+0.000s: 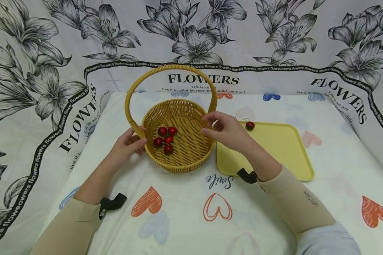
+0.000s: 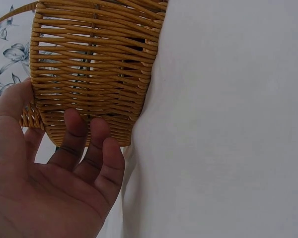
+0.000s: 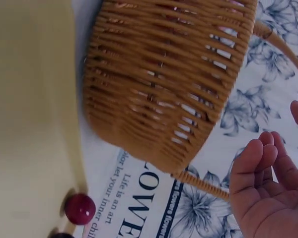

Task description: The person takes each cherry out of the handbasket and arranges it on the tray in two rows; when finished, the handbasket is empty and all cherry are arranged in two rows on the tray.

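1. Five red cherries (image 1: 168, 139) are gathered at the left of a round woven basket (image 1: 191, 141), and one more cherry (image 1: 250, 125) is seen at the far edge of a yellow tray (image 1: 277, 148), to the basket's right.
2. The foot of the tall handle (image 1: 169, 67) is held between the thumb and forefinger of the left hand (image 1: 122, 147); the other fingers are curved loosely by the outer wall.
3. The right hand (image 1: 228, 131) is placed over the right rim, fingers bent and thumb parted from them; nothing is seen in its grasp. Whether the rim or handle is touched cannot be told.
4. For good handling, the basket is best steadied from both sides and held level, so that the cherries are not rolled; the right forearm, above the tray, is best lifted clear of it.
5. On the backdrop (image 1: 121, 85), "FLOWERS" and "Life is an art" can be read; "flowers" is repeated along a black band (image 1: 261, 68). "Smile" is printed on the table cover (image 1: 185, 230). The mark on the right sleeve (image 1: 297, 209) cannot be read.
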